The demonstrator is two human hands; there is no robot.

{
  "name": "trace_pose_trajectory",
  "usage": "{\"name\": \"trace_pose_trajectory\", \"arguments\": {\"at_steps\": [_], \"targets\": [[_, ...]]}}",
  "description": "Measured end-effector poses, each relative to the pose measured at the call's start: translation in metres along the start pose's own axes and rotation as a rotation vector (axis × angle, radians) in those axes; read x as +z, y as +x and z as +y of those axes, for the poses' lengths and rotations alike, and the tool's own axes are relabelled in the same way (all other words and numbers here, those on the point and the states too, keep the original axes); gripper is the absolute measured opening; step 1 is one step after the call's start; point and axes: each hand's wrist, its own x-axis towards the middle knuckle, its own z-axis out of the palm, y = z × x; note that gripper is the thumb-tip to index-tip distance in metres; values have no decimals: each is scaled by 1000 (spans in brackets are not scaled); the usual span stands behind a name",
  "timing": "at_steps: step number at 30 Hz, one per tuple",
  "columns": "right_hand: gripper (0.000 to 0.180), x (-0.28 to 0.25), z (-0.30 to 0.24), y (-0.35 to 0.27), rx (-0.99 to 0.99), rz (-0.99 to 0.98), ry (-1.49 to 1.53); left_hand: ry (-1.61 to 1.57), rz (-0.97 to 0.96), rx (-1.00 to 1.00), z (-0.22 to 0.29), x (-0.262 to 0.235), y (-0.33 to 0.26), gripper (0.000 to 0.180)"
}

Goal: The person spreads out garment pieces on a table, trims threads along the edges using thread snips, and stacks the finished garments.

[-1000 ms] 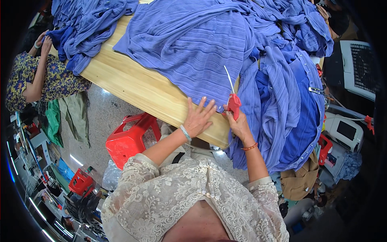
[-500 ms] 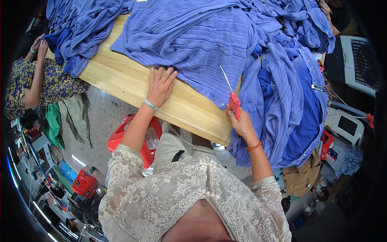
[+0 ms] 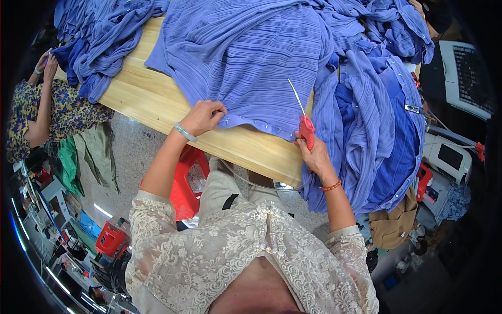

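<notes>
Shirt [image 3: 251,63] hem was pinched closed in the left hand [image 3: 205,116]; the right hand [image 3: 312,152] gripped red snips [image 3: 305,127], blades up beside it. Trimming step, judged; next cut needs the hem kept taut.

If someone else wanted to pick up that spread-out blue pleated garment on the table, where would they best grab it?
Probably at the near hem of the blue pleated garment, coming from the table's front edge. The hem lies flat and free along the bare wood, where the left hand pinches it already; farther back it runs under heaped cloth.
</notes>
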Motion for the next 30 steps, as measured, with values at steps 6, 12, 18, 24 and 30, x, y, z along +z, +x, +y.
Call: {"name": "trace_pose_trajectory", "arguments": {"at_steps": [6, 12, 18, 24, 30], "targets": [[25, 1, -4, 2, 2, -15, -5, 505, 412, 304, -9, 16, -22, 20], [26, 2, -1, 0, 16, -9, 2, 545, 504, 475, 2, 59, -47, 33], [26, 3, 1, 2, -11, 2, -48, 601, 449, 409, -6, 80, -66, 40], [25, 3, 3, 3, -12, 3, 39, 529, 542, 391, -4, 83, -65, 34], [25, 5, -1, 3, 7, 3, 47, 419, 641, 431, 26, 86, -22, 30]]}}
